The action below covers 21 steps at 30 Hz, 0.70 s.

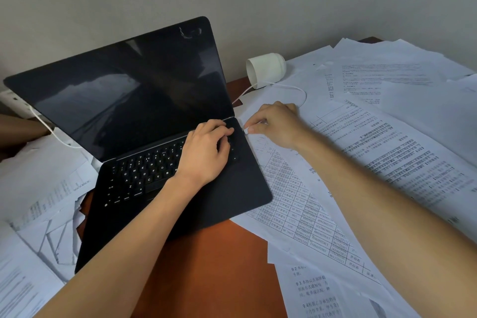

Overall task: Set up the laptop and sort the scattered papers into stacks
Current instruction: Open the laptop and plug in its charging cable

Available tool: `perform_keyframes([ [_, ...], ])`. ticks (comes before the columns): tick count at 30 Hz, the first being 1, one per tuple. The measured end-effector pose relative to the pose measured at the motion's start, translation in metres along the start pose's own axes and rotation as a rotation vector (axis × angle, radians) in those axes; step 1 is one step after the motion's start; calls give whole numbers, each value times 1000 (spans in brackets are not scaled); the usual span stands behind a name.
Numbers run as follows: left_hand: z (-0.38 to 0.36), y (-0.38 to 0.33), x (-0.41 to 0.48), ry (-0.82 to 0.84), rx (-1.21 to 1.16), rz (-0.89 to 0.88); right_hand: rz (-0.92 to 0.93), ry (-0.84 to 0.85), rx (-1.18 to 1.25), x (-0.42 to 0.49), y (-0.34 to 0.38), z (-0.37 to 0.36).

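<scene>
A black laptop [144, 121] stands open on the brown desk [206, 266], its screen dark. My left hand [206, 150] rests on the right side of its keyboard, fingers bent onto the deck near the hinge. My right hand [276, 124] pinches the white plug of a charging cable [296, 88] right at the laptop's right edge. Printed papers [374, 142] lie scattered over the right half of the desk, and more papers [44, 188] are heaped at the left.
A white cup [265, 68] lies on its side behind the cable, near the wall. A white power strip [13, 100] with another white cord sits at the far left behind the laptop. The wall runs close behind the desk.
</scene>
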<state>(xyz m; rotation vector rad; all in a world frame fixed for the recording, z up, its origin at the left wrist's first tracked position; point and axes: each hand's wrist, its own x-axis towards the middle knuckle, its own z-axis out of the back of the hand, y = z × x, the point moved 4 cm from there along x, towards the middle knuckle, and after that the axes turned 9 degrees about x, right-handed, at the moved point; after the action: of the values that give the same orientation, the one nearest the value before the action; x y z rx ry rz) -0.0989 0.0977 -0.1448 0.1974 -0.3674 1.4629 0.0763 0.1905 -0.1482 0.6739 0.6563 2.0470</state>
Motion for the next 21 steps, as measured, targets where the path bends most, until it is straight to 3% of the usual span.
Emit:
perform_keyframes([
  [8,0,-1,-1,-4,13,-7,75,-112,-113,-4,7,5],
  [13,0,0,-1,-5,6,-16,197,-24,-293,-5,18,4],
  [21,-1,1,-1,-11,10,-13,161,40,-271,-6,21,-1],
])
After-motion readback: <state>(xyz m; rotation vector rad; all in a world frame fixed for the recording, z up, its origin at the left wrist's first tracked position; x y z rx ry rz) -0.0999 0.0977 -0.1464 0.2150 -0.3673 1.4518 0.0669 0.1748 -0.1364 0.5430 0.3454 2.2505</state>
